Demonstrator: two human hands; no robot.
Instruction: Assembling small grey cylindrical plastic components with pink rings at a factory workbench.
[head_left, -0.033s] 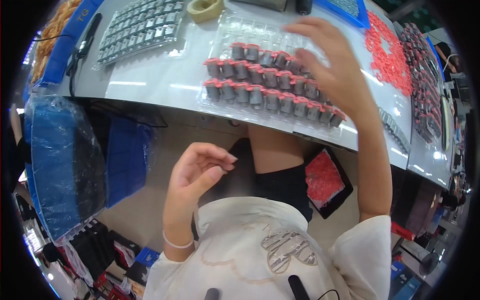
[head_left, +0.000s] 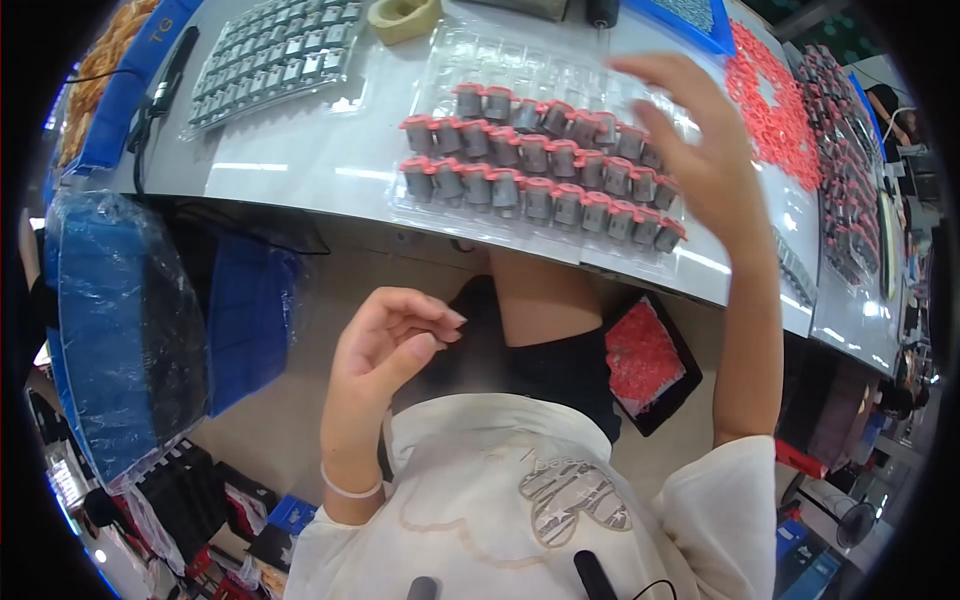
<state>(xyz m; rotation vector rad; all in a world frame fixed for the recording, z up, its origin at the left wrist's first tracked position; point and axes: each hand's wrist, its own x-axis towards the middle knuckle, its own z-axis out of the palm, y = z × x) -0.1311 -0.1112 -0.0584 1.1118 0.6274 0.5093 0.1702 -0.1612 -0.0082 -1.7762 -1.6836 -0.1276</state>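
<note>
My right hand [head_left: 700, 150] hovers with fingers spread over the right end of a clear plastic tray [head_left: 450, 60] on the white table [head_left: 300, 160]. The tray holds rows of small grey parts with red caps [head_left: 530, 175]; its far rows are bare. The hand holds nothing. My left hand [head_left: 395, 335] is raised below the table edge, in front of my chest. Its fingers are curled with the tips against the thumb, and nothing shows between them.
A second tray of grey parts [head_left: 270, 60] lies far left, a tape roll [head_left: 403, 17] behind. Loose red rings [head_left: 775, 100] and dark parts [head_left: 840, 150] lie at the right. A black tray of red pieces [head_left: 645, 360] sits by my knee. A plastic-wrapped blue crate [head_left: 120, 330] stands left.
</note>
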